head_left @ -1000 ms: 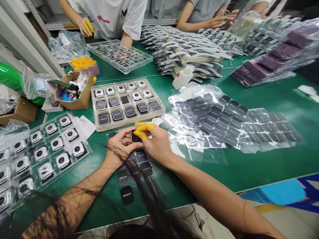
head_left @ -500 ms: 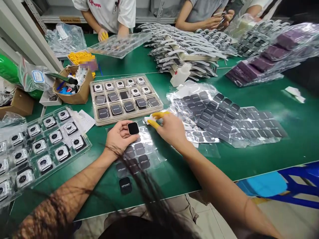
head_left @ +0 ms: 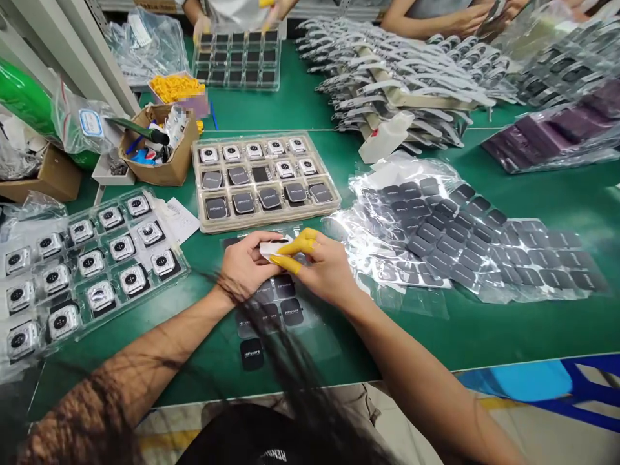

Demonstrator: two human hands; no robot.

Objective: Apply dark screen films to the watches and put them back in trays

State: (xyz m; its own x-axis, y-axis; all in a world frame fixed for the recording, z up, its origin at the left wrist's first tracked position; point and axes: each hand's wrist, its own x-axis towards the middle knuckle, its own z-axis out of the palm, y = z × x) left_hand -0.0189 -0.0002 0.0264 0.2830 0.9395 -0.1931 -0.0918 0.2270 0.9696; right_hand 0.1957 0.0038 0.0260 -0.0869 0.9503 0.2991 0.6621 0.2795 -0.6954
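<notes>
My left hand [head_left: 242, 263] is closed around a square watch case, which is now mostly hidden by fingers and a white wipe. Yellow finger cots cover the thumb and fingers of my right hand [head_left: 323, 266], which pinches the folded white wipe [head_left: 271, 250] against the watch's face. Beneath both hands lies a clear sheet with black HiFuture screen films [head_left: 292, 311]. One loose-looking black film [head_left: 252, 354] sits at its near end. Just beyond my hands, a tray [head_left: 271, 223] holds watch cases, several of them film-covered.
Another clear tray [head_left: 180, 276] of watch cases stands at left. More film sheets [head_left: 440, 236] spread to the right, near a white bottle [head_left: 385, 139] and stacked grey-strapped watches [head_left: 387, 77]. A cardboard box [head_left: 162, 165] holds tools. Co-workers' hands [head_left: 274, 13] handle a tray opposite.
My right hand has moved left, bringing the wipe onto the watch in my left hand. The view has shifted slightly. Across the table, a co-worker's tray now lies flat.
</notes>
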